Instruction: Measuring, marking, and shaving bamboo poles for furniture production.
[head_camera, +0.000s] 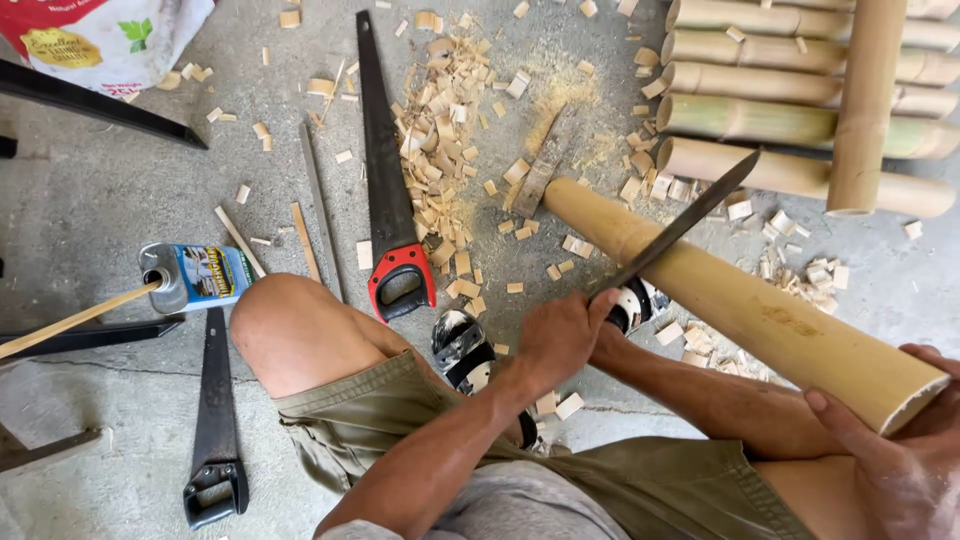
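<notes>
Left hand (562, 335) grips a knife (690, 218) laid across the bamboo pole (740, 300); right hand (890, 450) clasps the pole's cut end above the concrete floor (100, 210).

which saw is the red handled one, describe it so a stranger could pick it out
Start at the pile of pale wood chips on the concrete floor, above the person's bare knee. Along the pile's left edge lies the hand saw, its dark blade pointing away. Its red and black handle sets it apart from the all-black saw left of the knee.
</notes>
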